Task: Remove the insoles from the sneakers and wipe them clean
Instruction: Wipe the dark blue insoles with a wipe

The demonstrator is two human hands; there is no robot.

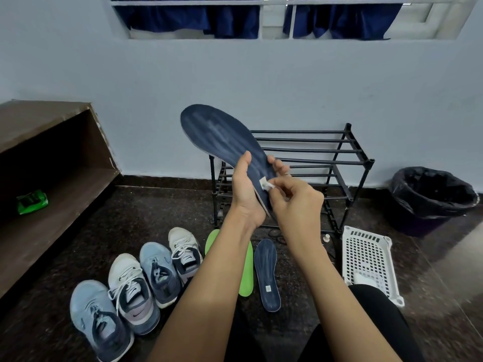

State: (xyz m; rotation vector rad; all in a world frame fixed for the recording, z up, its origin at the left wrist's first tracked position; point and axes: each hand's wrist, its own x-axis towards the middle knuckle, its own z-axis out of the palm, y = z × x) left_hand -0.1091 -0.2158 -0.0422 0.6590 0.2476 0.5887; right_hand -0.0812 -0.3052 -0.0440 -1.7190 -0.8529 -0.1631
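Step, I think: wiping blue insole (219, 134) | left hand (245, 189) grips it | right hand (298, 202) pinches small white bit (266, 184) | next: rub gently, hold tight

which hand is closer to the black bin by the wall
Right. The right hand pinches a white tag on the insole, left of the bin; the left hand holds that insole farther left.
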